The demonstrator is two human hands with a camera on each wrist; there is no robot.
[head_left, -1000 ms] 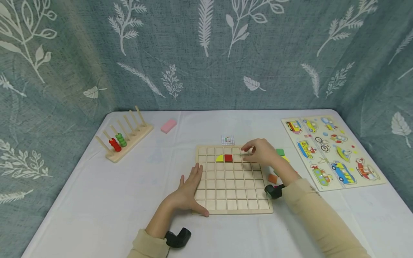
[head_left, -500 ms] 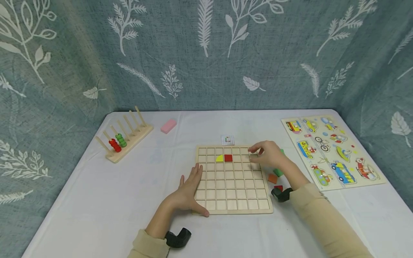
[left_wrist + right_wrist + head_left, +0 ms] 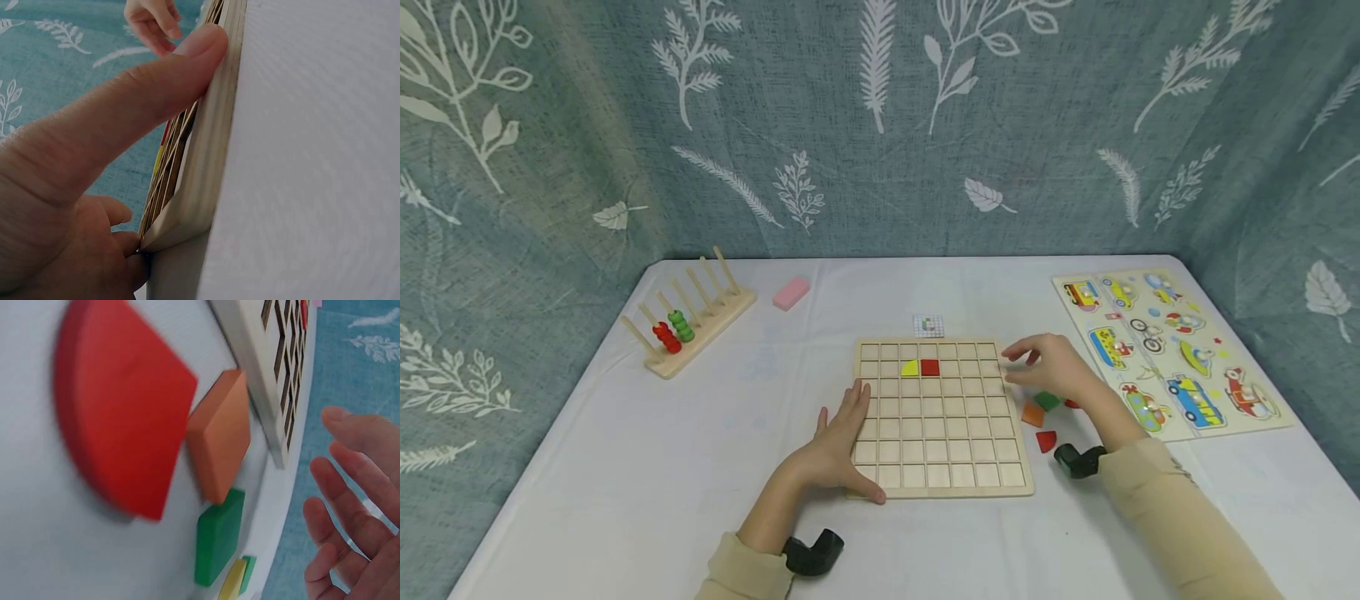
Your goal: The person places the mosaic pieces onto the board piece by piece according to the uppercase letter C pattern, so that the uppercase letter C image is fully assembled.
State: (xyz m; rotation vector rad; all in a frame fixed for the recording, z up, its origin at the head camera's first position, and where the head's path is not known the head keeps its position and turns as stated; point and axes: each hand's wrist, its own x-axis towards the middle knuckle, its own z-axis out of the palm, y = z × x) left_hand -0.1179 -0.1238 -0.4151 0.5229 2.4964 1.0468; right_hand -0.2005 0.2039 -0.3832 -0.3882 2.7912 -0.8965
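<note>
Since a second ago, I see that my right hand (image 3: 1051, 365) has drawn back off the far right corner of the wooden grid board (image 3: 938, 467) and now hovers just past the board's right edge, above the loose pieces on the counter (image 3: 625, 483). Its fingers are spread and relaxed, and it has hold of nothing; the right wrist view shows the fingers (image 3: 350, 512) straight and apart, clear of the pieces.

Just under and toward me from that hand lie a green square (image 3: 1047, 401), an orange square (image 3: 1032, 413) and a red quarter-round piece (image 3: 1047, 441), all close beside the board but off it. In the right wrist view a small yellow piece (image 3: 232, 579) peeps out beyond the green one.

My left hand (image 3: 838, 442) has not shifted: it rests flat on the board's near left corner, fingers straight over the grid, thumb (image 3: 156, 94) pressed along the board's edge. It grips nothing.

On the board, ahead of my left hand, a yellow quarter-round (image 3: 911, 368) and a red square (image 3: 930, 367) sit side by side in the second row from the far edge, touching.

Well to the right of my right hand lies a vehicle puzzle (image 3: 1172, 350); far to the left of my left hand stands a peg rack (image 3: 688, 321) with red and green rings, with a pink block (image 3: 792, 292) beyond it.
</note>
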